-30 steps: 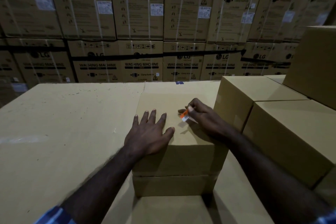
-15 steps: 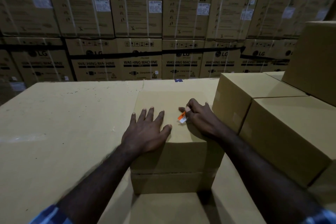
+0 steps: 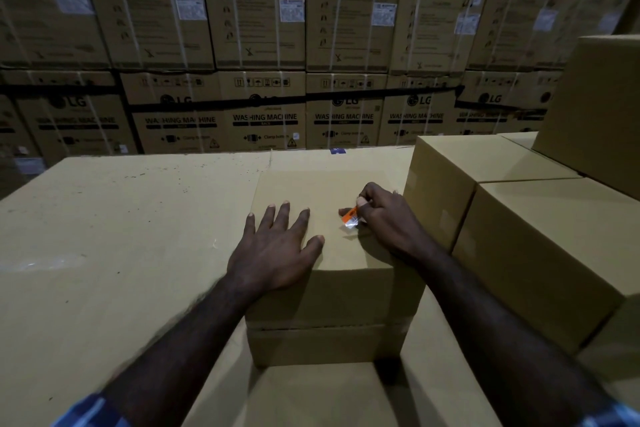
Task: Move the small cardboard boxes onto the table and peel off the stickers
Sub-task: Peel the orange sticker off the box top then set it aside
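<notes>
Two hands are working on one small cardboard box (image 3: 322,274), which is sitting on the broad cardboard-topped table (image 3: 121,236) just left of the other plain boxes (image 3: 540,246) stacked at the right. The left hand (image 3: 277,253) is lying flat with fingers spread, pressing down on the box top near its front edge, grasping nothing. The right hand (image 3: 388,218) is pinching the sticker (image 3: 349,217) between thumb and fingertips, its other fingers curling in over the lid. Trouble is most likely lying in the peel itself: the sticker is looking small and already crumpled, so pulling sharply or straight upward is risking a tear that leaves a scrap glued down, or is lifting the cardboard's paper face with it. How much of the sticker is clinging to the lid I cannot tell, since the fingers are hiding its right end. If the flat hand is easing off, the box is likely sliding or tipping toward the pull. As for looks, the sticker is showing an orange band above a pale, shiny lower part, curling up off the surface, while the box is appearing plain brown, square-edged, with a seam running around its lower front, apparently resting on a shallower piece beneath.
</notes>
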`<move>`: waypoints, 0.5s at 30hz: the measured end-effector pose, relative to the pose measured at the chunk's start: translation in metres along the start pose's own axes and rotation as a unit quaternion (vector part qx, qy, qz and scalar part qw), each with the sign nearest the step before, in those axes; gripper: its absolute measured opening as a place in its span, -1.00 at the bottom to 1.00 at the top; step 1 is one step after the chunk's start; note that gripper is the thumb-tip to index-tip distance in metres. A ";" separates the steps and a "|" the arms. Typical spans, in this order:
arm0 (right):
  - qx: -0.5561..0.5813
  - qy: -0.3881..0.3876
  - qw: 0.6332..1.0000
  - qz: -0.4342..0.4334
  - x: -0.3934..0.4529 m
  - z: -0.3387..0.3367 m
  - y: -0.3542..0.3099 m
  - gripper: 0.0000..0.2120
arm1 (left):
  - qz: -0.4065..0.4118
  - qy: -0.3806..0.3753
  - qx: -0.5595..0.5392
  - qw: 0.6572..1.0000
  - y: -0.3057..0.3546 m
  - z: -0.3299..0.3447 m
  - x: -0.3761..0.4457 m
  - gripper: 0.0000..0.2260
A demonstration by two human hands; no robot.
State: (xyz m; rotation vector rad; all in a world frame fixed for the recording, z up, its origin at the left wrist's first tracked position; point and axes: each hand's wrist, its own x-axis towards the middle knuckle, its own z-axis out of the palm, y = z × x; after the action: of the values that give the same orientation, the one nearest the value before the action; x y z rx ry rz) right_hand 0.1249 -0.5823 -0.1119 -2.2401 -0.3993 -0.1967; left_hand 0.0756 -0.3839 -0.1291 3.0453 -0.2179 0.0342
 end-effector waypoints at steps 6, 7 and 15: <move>-0.102 -0.054 0.993 -0.020 -0.001 0.002 -0.003 -0.85 | -0.004 0.002 0.002 1.000 0.000 0.001 0.001 -0.39; -0.114 -0.062 0.991 -0.030 -0.003 0.002 -0.004 -0.85 | -0.004 0.003 0.003 1.000 0.000 0.001 0.001 -0.39; -0.045 -0.118 0.991 -0.046 -0.006 -0.001 -0.007 -0.87 | -0.005 0.002 0.006 1.000 0.002 0.001 -0.002 -0.39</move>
State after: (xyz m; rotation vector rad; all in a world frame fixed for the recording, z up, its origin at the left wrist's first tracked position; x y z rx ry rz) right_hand 0.1173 -0.5799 -0.1082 -2.3432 -0.6318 0.0028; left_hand 0.0738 -0.3857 -0.1295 3.0572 -0.2018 0.0411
